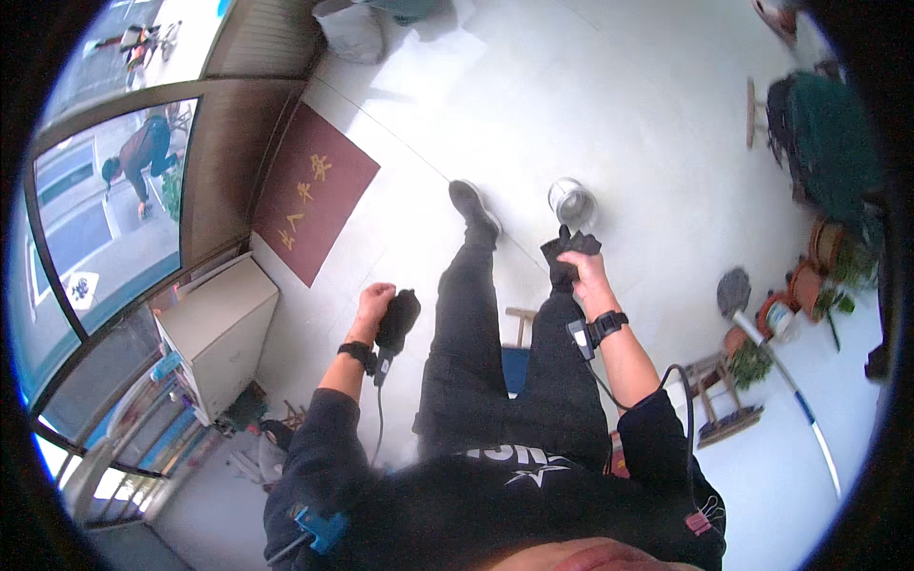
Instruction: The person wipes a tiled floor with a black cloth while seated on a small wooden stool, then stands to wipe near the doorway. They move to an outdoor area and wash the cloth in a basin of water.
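My left hand (373, 303) is raised over the floor with its fingers curled. Right beside it hangs a black glove-like piece (398, 320), with a small cabled device (383, 367) below; whether the fingers grip any of it cannot be told. My right hand (587, 275) is closed on a bunched black cloth piece (566, 250), perhaps a glove, in front of my right leg. Both wrists wear black straps, and a white-faced device (581, 339) sits at the right one. Just beyond the right hand a pale bucket (573, 203) stands on the floor. My left shoe (473, 207) points forward.
A dark red doormat (318, 196) with yellow writing lies by the glazed door frame. At left stands a white cabinet (221, 325). Potted plants (805, 292), a long-handled tool (782, 378) and a wooden stool (725, 403) line the right. A person (143, 153) is outside the glass.
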Demonstrator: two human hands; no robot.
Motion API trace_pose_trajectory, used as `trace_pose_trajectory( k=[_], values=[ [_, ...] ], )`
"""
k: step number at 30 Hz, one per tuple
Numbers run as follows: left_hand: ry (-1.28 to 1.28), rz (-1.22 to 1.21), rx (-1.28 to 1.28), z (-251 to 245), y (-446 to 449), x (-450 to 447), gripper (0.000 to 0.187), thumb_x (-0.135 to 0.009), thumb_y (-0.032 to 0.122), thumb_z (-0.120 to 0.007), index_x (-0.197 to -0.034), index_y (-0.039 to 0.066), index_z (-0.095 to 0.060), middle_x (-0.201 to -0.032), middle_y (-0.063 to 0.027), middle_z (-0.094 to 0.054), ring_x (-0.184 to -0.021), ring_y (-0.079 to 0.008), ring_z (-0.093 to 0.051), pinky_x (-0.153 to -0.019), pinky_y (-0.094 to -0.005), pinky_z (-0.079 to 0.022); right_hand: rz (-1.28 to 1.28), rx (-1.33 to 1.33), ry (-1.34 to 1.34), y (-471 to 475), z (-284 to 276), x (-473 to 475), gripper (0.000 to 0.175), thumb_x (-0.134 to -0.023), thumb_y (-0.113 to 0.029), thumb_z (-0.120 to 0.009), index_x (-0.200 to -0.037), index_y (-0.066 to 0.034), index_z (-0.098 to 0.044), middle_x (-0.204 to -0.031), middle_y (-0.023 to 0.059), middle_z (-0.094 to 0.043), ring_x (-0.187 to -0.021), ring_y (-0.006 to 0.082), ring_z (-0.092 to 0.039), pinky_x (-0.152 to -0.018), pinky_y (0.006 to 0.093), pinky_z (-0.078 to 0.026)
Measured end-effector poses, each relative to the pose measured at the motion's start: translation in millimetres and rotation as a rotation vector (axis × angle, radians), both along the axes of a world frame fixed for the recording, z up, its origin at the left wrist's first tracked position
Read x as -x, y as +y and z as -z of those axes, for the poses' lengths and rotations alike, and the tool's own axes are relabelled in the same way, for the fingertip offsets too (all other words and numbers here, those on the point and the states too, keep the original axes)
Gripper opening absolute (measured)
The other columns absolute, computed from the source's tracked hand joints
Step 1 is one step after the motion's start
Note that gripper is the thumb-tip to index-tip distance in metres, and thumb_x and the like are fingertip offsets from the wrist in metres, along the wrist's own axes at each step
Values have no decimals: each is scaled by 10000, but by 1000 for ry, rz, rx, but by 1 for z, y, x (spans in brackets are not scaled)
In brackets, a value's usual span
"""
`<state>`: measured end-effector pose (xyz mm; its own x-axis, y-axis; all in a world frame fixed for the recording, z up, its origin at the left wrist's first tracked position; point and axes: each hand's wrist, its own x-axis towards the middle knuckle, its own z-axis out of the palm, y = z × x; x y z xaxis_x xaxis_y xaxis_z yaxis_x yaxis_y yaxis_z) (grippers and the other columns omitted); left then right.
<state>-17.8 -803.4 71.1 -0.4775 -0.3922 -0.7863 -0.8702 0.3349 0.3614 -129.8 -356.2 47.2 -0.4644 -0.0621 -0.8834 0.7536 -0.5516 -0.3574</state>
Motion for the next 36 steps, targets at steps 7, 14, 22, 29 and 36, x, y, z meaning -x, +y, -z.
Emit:
trace_pose_trajectory(
  k=[7, 14, 22, 29, 36],
  values=[
    [-108, -101, -56, 41, -45, 46, 193, -812, 176, -660, -911, 12, -684, -720, -37, -646, -648, -107, -580, -587, -251, -472, -116, -110, -34, -105, 24, 122, 290, -613, 91, -695, -888, 24, -632, -828, 91, -655, -724, 218, -646, -669, 340, -535],
    [-38, -117, -62, 41, -103, 151, 394, -903, 356, -520, -889, 7, -703, -780, -131, -668, -753, -215, -620, -711, -337, -485, -300, -105, 19, -253, 7, 248, 245, -616, 75, -696, -838, -2, -627, -819, 87, -643, -729, 209, -633, -685, 312, -517],
    [-144, 177, -13, 61, -184, 359, 384, -908, 322, -470, -891, 13, -698, -890, -223, -666, -915, -342, -634, -827, -385, -475, -475, -49, 185, -396, 0, 421, 216, -634, 38, -702, -843, 23, -645, -797, 92, -658, -691, 197, -637, -656, 317, -513],
    [87, 297, 158, 93, -235, 551, 455, -749, 89, -594, -1203, 84, -571, -953, -166, -672, -925, -295, -647, -813, -357, -504, -962, -430, 642, -481, 97, 576, 749, -450, -78, -789, -1171, -92, -586, -1011, 100, -656, -943, 234, -622, -834, 319, -495],
    [156, 268, 58, 105, -268, 653, 680, -716, 41, -555, -1371, 154, -410, -1108, -150, -642, -1100, -301, -576, -943, -349, -442, -1471, -580, 771, -546, 170, 680, 1084, -476, -80, -766, -1447, -157, -292, -1127, 182, -616, -1027, 292, -597, -887, 336, -466]
  ],
)
